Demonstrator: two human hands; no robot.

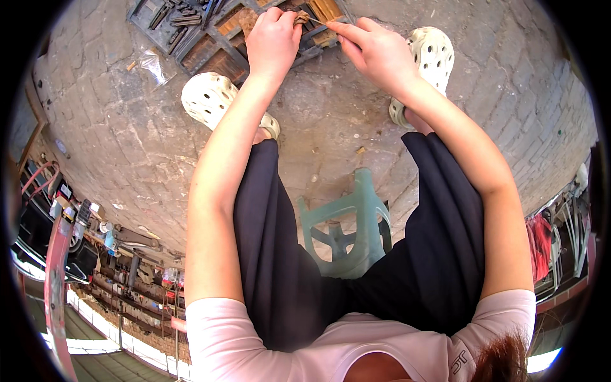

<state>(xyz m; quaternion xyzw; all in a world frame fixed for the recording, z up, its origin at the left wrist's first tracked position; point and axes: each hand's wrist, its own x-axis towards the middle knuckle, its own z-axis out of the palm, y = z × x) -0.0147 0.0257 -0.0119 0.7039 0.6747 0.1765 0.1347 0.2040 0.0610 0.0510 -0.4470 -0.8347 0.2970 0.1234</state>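
Observation:
My left hand (273, 46) is closed over a brown rag (248, 23), whose crumpled end pokes out past the fingers. A thin metal rod (315, 21) runs from that rag end toward my right hand (375, 52). My right fingers are closed in a pinch at the rod's other end, index finger stretched along it; the gripped end is hidden. Both hands are above a dark compartment tray (216, 65) on the floor. Dark metal pieces (186, 21) lie in its left sections, and brownish flat pieces (326, 9) in the right ones.
Beside the tray lies a clear plastic wrapper (154, 67). My feet in cream clogs (209, 97) stand on worn paving (331, 121). A green plastic stool (364, 216) is between my legs. Cluttered shelves (137, 274) stand at left, a red cloth (540, 247) at right.

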